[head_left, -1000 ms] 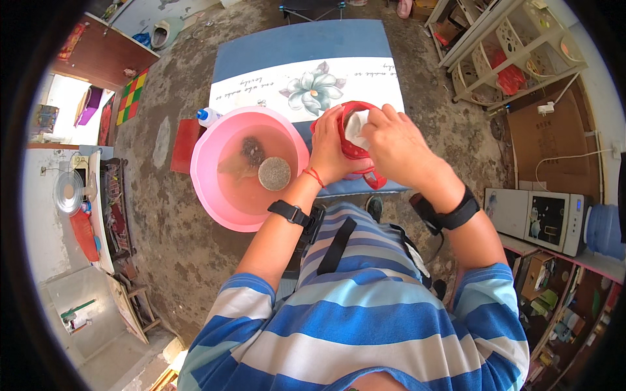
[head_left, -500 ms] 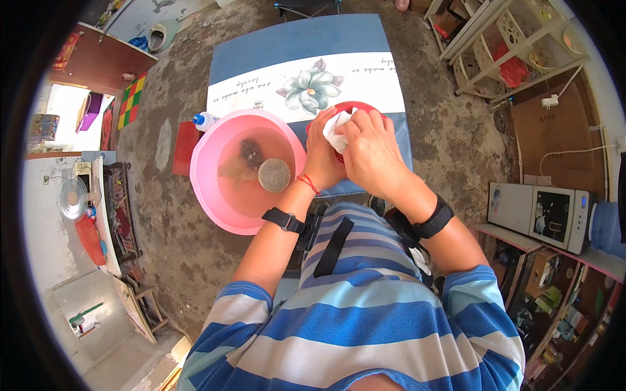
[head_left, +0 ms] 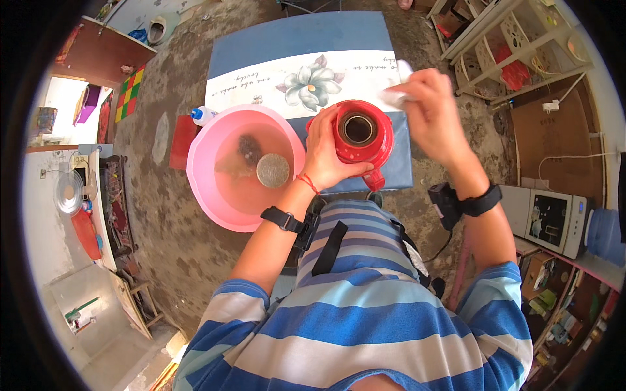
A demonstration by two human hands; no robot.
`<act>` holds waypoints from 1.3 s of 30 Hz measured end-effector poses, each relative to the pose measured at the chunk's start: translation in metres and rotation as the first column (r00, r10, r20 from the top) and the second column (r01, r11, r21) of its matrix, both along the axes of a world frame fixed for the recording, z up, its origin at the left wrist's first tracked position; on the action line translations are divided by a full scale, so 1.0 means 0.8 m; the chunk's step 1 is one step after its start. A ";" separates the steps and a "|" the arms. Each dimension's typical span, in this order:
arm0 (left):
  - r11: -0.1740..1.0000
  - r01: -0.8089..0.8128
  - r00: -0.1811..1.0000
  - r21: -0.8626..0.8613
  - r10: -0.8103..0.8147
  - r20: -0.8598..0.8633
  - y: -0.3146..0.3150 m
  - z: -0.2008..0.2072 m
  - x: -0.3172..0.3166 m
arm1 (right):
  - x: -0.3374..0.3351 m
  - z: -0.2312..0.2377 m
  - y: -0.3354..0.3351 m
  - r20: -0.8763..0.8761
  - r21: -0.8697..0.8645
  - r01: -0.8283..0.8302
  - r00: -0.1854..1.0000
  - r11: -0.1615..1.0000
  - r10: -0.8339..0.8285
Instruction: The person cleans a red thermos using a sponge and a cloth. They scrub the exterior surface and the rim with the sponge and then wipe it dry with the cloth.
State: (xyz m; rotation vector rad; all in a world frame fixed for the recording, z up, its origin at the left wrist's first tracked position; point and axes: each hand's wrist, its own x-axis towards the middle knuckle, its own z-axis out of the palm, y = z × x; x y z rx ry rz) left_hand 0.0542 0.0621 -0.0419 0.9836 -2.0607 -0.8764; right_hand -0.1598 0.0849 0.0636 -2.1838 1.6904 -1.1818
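Note:
A red thermos flask [head_left: 381, 146] stands upright on the table's near edge, its round mouth uncovered and dark inside. A handle juts from its near side. My left hand [head_left: 325, 146] is wrapped round the flask's left side, thumb along the near rim. To the right of the flask, raised in the air, my right hand [head_left: 432, 117] pinches a white cloth or tissue [head_left: 396, 98], smeared by motion. Left of the flask sits a pink basin [head_left: 201, 179] of murky brownish water, holding a dark scrubber-like clump [head_left: 250, 150] and a round grey-brown disc [head_left: 272, 171].
A white bottle with a blue cap [head_left: 203, 116] stands behind the basin, near a red stool or board [head_left: 182, 141]. The blue-and-white flowered tablecloth [head_left: 293, 32] spreads beyond. Shelves [head_left: 515, 58] stand at far right, a white appliance [head_left: 554, 221] at right.
My right hand has lifted off the flask's top and swung to the right with the white cloth, uncovering the mouth. My left hand stays on the flask.

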 end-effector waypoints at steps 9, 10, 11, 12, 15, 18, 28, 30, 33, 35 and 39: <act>0.998 -0.030 1.000 0.051 0.030 0.010 0.000 0.005 -0.006 | 0.039 -0.016 0.004 -0.632 -0.013 -0.141 0.769 0.990 0.101; 0.998 -0.038 0.999 0.041 0.038 0.016 0.000 0.003 -0.006 | 0.043 -0.017 0.010 -0.707 -0.017 -0.103 0.704 0.995 0.061; 0.998 -0.047 0.999 0.043 0.047 0.010 0.001 0.003 -0.007 | 0.047 -0.017 0.017 -0.775 -0.027 -0.066 0.631 0.997 0.020; 0.998 -0.063 0.998 0.019 0.062 0.021 0.003 0.002 -0.006 | 0.052 -0.017 0.022 -0.744 -0.028 -0.044 0.668 0.999 0.009; 0.995 -0.099 0.995 -0.012 0.099 0.025 0.004 -0.004 -0.008 | 0.065 -0.008 0.036 -0.714 0.124 0.092 0.700 0.988 0.024; 0.994 -0.107 0.994 -0.035 0.108 0.024 0.004 -0.007 -0.009 | 0.072 -0.004 0.044 -0.627 0.222 0.117 0.777 0.968 0.050; 0.995 -0.078 0.996 0.055 0.080 -0.030 0.009 0.003 -0.007 | -0.008 0.016 0.000 0.317 0.217 0.013 0.945 0.976 -0.083; 0.995 -0.091 0.995 0.049 0.092 -0.030 0.009 0.002 -0.007 | 0.011 0.016 -0.001 -0.189 0.147 -0.058 0.978 0.987 0.086; 0.994 -0.087 0.995 0.070 0.089 -0.032 0.007 0.007 -0.011 | 0.021 0.003 -0.007 -0.409 0.134 -0.141 0.893 0.981 0.185; 0.993 -0.070 0.997 0.094 0.074 -0.039 0.007 0.007 -0.011 | 0.023 -0.001 -0.007 -0.499 0.107 -0.177 0.842 0.978 0.207; 0.994 -0.100 0.994 0.054 0.102 -0.041 0.010 0.002 -0.010 | 0.040 0.002 0.014 -0.673 0.067 -0.142 0.724 0.988 0.150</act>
